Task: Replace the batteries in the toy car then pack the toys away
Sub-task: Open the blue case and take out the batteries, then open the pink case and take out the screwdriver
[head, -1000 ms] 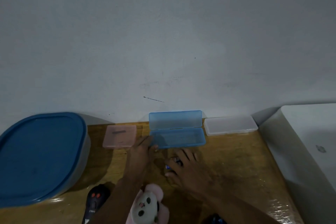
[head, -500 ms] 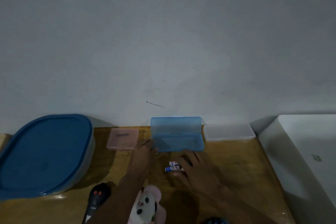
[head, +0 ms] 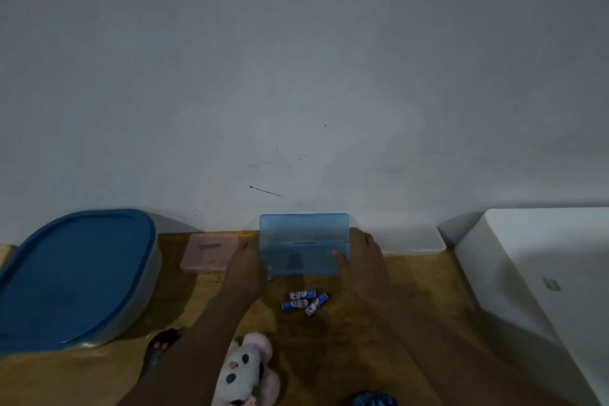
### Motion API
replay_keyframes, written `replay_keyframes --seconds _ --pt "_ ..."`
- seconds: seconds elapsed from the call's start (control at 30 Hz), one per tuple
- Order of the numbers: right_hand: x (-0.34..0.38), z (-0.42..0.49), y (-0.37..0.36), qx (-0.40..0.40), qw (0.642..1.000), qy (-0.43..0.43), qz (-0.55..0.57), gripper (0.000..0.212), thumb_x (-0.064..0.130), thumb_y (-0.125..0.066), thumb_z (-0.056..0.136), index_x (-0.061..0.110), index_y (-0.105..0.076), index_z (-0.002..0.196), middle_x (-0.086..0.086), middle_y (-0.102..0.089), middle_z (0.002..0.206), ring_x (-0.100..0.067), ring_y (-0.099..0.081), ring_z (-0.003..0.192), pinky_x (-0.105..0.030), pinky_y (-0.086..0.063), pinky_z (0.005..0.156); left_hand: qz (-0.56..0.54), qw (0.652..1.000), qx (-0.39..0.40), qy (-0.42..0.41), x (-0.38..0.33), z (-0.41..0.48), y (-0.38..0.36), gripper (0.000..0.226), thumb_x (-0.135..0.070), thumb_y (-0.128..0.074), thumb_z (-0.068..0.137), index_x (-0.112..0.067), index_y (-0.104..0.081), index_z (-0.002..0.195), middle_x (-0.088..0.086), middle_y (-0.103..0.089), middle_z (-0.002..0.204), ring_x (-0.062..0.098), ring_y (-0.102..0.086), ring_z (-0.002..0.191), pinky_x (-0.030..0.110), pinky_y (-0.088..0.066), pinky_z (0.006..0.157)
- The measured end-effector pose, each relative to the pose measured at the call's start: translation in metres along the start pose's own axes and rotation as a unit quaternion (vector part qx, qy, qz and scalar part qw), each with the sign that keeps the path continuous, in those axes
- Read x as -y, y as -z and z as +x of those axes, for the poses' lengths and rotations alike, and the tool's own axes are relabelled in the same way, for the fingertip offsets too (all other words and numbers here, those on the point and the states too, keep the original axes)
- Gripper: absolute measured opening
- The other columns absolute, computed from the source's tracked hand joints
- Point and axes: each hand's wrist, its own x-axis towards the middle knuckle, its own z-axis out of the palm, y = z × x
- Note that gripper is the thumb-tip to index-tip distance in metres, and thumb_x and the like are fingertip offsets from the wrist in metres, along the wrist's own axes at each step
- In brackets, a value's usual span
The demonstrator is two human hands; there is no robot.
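An open blue plastic case (head: 303,252) stands by the wall with its lid up. My left hand (head: 245,269) grips its left end and my right hand (head: 361,262) grips its right end. Three blue-and-white batteries (head: 304,301) lie loose on the wooden table (head: 412,290) just in front of the case, between my forearms. A black remote control (head: 159,348) lies at the lower left, partly under my left arm. A pink and white plush toy (head: 245,372) sits at the bottom centre. A blue object (head: 374,400), possibly the toy car, peeks in at the bottom edge.
A large tub with a blue lid (head: 74,277) fills the left side. A shut pink case (head: 209,255) lies left of the blue case, a clear case (head: 412,241) to its right by the wall. A white box (head: 543,273) stands at the right.
My right hand left the batteries on the table and moved up to the blue case's right end. My left hand shifted onto its left end. The camera tilted slightly.
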Motion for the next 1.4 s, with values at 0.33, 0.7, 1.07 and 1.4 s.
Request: replay_keyframes --seconds 0.33,0.7,1.07,1.4 --pt "0.002 0.033 0.003 0.034 0.988 -0.108 0.105 0.036 0.016 -0.056 0.091 0.006 -0.05 0.124 -0.014 -0.059 0.117 -0.027 -0.057 0.103 -0.029 -0.047 0.078 -0.041 0.998 0.04 -0.026 0.006 0.019 0.012 0.081 -0.013 -0.077 0.075 -0.019 -0.03 0.141 0.003 -0.06 0.109 0.02 -0.062 0.097 0.027 -0.056 0.071" --pt "-0.004 0.006 0.001 0.034 0.999 -0.039 0.009 0.045 0.024 -0.072 0.083 0.011 -0.048 0.119 -0.008 -0.061 0.115 -0.022 -0.061 0.104 -0.031 -0.055 0.082 -0.035 0.998 -0.023 0.055 0.01 -0.003 0.006 0.038 -0.008 -0.071 0.084 -0.009 -0.054 0.118 0.011 -0.066 0.113 0.014 -0.061 0.091 0.008 -0.041 0.053" --pt "0.0 0.008 -0.002 0.052 0.992 0.033 -0.106 0.035 0.019 -0.055 0.095 0.01 -0.056 0.129 -0.012 -0.058 0.128 -0.024 -0.056 0.115 -0.031 -0.043 0.099 -0.016 0.999 -0.041 0.027 0.013 -0.001 0.005 0.034 -0.022 -0.064 0.091 -0.011 -0.062 0.123 0.01 -0.068 0.115 0.019 -0.066 0.1 0.027 -0.056 0.083" --pt "-0.009 0.01 -0.014 0.045 0.984 0.06 -0.16 0.027 0.02 -0.05 0.095 0.01 -0.056 0.12 -0.001 -0.06 0.099 -0.026 -0.062 0.098 -0.042 -0.051 0.095 0.004 1.0 -0.012 0.018 0.008 0.003 0.001 0.026 -0.014 -0.058 0.094 -0.007 -0.065 0.119 0.013 -0.068 0.116 0.022 -0.065 0.102 0.031 -0.056 0.088"
